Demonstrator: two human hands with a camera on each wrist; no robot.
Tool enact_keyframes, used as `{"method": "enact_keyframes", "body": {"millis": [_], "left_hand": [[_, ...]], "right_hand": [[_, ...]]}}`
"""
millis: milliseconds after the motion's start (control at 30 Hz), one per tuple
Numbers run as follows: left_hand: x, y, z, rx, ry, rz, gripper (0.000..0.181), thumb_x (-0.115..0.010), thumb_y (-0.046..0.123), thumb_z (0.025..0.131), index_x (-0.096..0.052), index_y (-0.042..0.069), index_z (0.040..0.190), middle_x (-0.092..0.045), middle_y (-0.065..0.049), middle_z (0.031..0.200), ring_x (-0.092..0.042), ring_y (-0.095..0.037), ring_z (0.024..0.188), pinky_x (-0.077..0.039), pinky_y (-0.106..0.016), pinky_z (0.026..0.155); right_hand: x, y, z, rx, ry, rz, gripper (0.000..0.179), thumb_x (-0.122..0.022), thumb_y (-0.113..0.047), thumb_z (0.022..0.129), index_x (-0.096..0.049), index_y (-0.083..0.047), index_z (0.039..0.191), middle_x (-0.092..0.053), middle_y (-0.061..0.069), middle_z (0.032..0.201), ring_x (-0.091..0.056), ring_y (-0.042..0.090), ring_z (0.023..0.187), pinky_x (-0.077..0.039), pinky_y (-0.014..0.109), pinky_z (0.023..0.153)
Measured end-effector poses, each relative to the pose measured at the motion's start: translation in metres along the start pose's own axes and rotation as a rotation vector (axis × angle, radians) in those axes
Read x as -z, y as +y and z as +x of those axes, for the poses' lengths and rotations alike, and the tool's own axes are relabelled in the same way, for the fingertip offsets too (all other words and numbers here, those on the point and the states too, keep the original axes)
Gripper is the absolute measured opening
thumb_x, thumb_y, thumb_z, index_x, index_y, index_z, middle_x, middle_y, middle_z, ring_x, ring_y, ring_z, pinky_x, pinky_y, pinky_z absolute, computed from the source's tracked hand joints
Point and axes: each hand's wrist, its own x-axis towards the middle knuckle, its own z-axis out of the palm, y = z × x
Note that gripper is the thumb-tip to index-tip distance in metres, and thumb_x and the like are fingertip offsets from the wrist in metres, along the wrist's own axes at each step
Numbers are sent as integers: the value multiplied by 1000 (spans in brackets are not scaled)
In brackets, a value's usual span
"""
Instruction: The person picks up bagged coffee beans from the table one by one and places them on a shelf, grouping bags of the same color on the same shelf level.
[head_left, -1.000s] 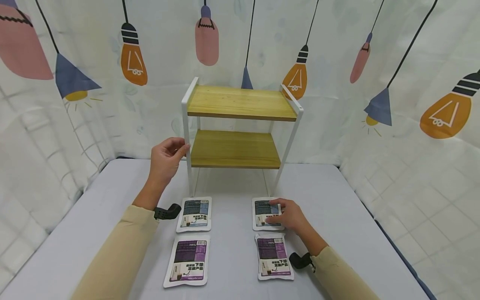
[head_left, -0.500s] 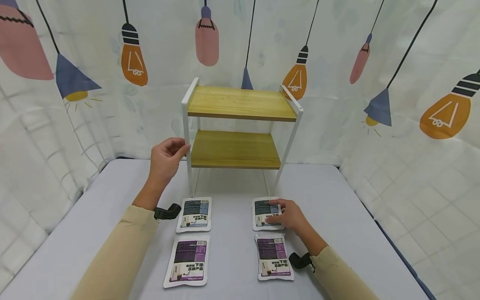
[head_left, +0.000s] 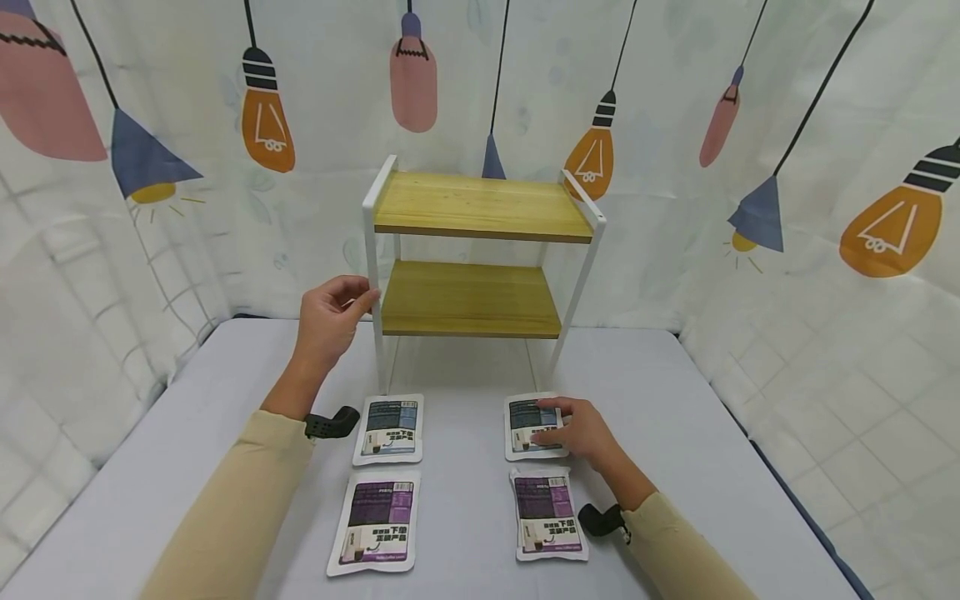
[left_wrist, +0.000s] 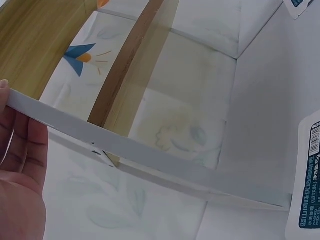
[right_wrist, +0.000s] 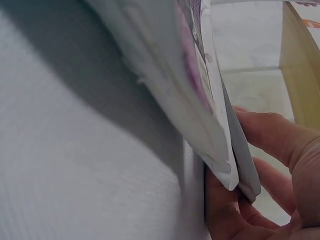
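Observation:
A two-tier shelf (head_left: 480, 304) with yellow wooden boards and a white frame stands on the table. My left hand (head_left: 326, 325) grips its left front post, thumb in front; the left wrist view shows that white post (left_wrist: 165, 159) running past my fingers. On the right, my right hand (head_left: 585, 433) holds the right edge of a white pouch with a blue label (head_left: 519, 427), which lies flat. In the right wrist view my thumb and fingers are around the blue-label pouch's edge (right_wrist: 244, 162). A purple-label pouch (head_left: 549, 517) lies just below it.
Left of centre lie another blue-label pouch (head_left: 390, 429) and another purple-label pouch (head_left: 375, 523). A white cloth covers the table (head_left: 465, 533). Curtains (head_left: 322, 200) printed with lamps enclose the back and both sides, close behind the shelf.

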Motion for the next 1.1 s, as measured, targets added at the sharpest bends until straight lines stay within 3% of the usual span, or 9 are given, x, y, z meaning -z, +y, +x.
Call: {"method": "enact_keyframes", "body": {"millis": [400,667,933,1100], "left_hand": [[5,3,-1,28,-37,14,38,-71,34,98,-70,2,119,-68,8,103,-66,-11,93,-54,-10,87],[5,2,-1,13,-47,8,37,-71,32,97,-70,1,118,-67,11,101,-66,-9,93,-54,-10,85],[6,1,0,23,-77,15,39,-70,33,98,-70,1,120,-69,9,101,-68,-10,91,-55,-11,84],[6,2,1,36,-82,26,41,-70,35,98,-70,2,121,-69,5,103,-68,-10,92,-55,-11,85]], "right_hand": [[-2,4,3,10,-20,77,59,-95,-22,72,-73,-21,127,-64,16,130,-60,31,113,-55,43,91],[-3,3,3,-4,-29,96,58,-94,-22,73,-73,-21,127,-62,17,136,-59,33,121,-53,53,102],[-3,10,5,0,-52,153,58,-94,-23,73,-73,-21,127,-57,16,147,-52,39,135,-46,58,110],[-3,10,5,4,-59,169,58,-94,-24,73,-73,-23,127,-57,15,148,-52,39,136,-45,59,111]]}}
